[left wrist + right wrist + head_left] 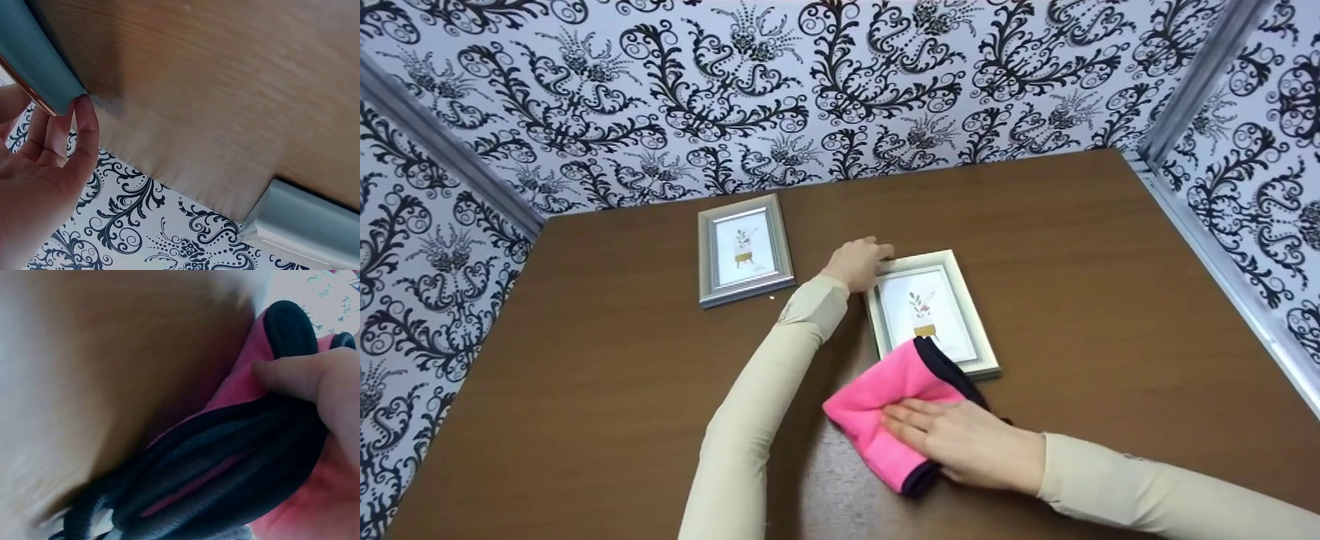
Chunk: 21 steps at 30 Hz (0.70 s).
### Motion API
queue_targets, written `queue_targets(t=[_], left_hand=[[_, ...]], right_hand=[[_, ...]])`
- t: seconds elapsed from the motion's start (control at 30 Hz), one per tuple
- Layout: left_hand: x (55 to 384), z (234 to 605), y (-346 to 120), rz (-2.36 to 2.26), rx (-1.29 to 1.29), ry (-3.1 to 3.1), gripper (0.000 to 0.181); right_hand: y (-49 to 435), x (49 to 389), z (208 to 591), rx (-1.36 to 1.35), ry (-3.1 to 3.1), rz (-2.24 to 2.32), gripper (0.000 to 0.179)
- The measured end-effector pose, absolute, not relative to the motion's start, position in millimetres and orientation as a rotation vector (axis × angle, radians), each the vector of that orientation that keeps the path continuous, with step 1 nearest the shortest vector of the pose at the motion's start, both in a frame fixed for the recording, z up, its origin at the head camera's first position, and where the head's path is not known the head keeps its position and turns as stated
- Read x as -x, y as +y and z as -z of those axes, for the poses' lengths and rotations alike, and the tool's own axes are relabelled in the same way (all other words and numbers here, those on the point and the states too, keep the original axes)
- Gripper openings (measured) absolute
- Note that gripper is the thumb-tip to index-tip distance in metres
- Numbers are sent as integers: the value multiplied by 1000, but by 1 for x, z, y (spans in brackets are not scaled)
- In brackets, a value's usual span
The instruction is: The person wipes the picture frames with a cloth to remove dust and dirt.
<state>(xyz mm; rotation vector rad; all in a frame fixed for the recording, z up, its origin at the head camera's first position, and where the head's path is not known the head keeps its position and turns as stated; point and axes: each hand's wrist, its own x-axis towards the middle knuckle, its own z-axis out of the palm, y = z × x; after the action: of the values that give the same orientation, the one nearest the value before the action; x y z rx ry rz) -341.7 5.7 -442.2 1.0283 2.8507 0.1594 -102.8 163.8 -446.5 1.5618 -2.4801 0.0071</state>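
A cream picture frame (924, 311) with a plant print lies face up on the brown table. My left hand (855, 264) holds it by its far left corner; in the left wrist view the fingers (85, 132) curl against the end of the frame (39, 62). Over the near edge of that frame lies a folded pink cloth (877, 412) with dark edging. My right hand (967, 442) grips the cloth, its fingers laid across the top. Close up in the right wrist view, the thumb (292, 377) presses on the layered cloth (208, 467).
A second, silver-toned picture frame (746, 247) lies face up to the left, nearer the back wall. Black-and-white patterned walls (780, 82) enclose the brown tabletop (1110, 300) at the back and sides. A metal strip (1245, 307) runs along its right edge.
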Motion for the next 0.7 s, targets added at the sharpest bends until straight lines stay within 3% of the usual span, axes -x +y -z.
queue_targets(t=[0.5, 0.7], left_hand=[[348, 443, -1, -330, -1021, 2826, 24], [347, 439, 0, -353, -1026, 2845, 18]], right_hand=[[174, 117, 438, -1324, -2293, -171, 38], [175, 130, 444, -1370, -2488, -165, 59]])
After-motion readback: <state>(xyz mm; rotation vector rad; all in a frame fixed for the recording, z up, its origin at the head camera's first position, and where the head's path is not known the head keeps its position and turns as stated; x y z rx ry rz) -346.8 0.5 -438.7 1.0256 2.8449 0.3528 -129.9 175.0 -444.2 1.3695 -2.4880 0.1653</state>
